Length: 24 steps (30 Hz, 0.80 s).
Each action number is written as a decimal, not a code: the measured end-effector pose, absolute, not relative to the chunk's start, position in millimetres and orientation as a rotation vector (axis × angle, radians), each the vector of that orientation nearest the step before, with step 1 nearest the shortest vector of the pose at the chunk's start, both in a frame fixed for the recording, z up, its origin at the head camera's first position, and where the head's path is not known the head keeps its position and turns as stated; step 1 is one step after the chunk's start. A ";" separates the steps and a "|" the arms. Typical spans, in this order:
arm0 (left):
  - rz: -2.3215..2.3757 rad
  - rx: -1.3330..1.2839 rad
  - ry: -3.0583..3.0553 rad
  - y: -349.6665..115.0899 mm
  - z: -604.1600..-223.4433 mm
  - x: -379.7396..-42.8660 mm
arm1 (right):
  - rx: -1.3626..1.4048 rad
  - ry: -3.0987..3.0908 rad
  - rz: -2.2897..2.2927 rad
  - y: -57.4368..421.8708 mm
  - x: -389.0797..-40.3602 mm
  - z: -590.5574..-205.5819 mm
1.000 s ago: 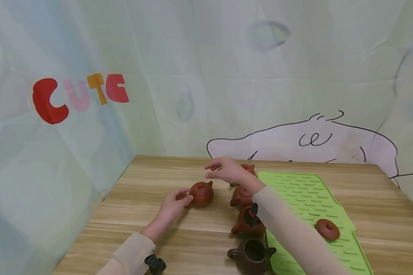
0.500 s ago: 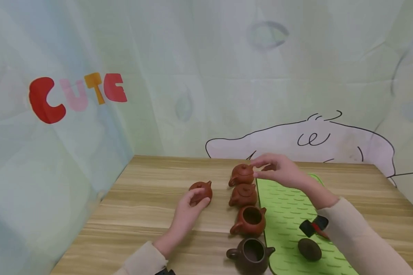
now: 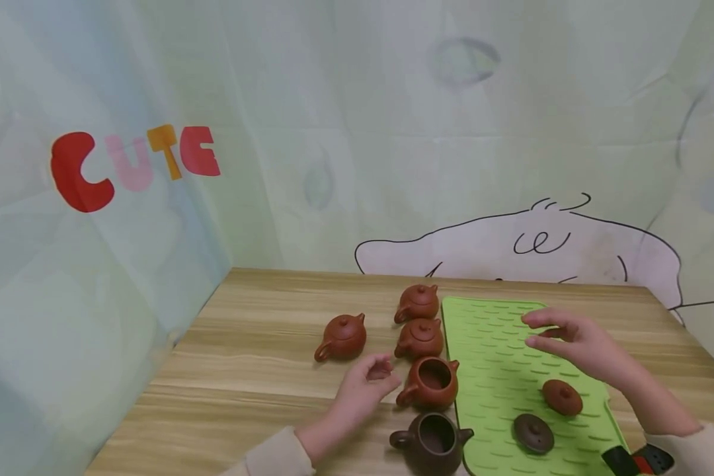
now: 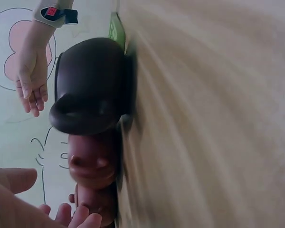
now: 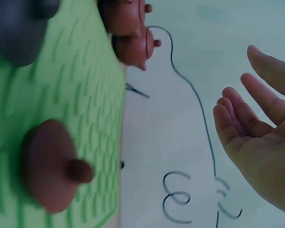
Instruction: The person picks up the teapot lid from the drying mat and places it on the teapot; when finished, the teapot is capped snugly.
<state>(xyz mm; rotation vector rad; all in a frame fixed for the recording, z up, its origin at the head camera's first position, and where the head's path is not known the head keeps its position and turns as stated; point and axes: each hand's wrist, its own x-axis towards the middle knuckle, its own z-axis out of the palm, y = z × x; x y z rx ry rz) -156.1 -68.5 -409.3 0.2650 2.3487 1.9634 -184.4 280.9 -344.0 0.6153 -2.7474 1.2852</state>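
My left hand [image 3: 363,391] hovers empty, fingers loosely bent, just left of a reddish-brown teapot without its lid [image 3: 433,383]. Nearer me stands a dark brown lidless teapot [image 3: 413,456]. Two lidded reddish teapots, one at the back [image 3: 419,303] and one in front of it [image 3: 421,338], continue that row. Apart to the left sits another lidded teapot [image 3: 343,336]. Above the green mat [image 3: 488,357] my right hand [image 3: 577,344] is held with fingers apart, holding nothing. Below it on the mat lie a reddish lid [image 3: 562,398] and a dark brown lid [image 3: 533,434].
The wooden table [image 3: 244,370] carries everything. A printed cloth backdrop [image 3: 309,165] rises behind it and along the left. The row of teapots stands along the mat's left edge.
My left hand has left the lidded teapot on the left and come right and nearer. My right hand has swung right from the back teapots to above the mat, uncovering the lids.
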 end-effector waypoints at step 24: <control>2.003 0.193 2.170 -53.3 -428.3 -146.6 | 0.231 -2.951 1.261 335.0 -155.1 -414.0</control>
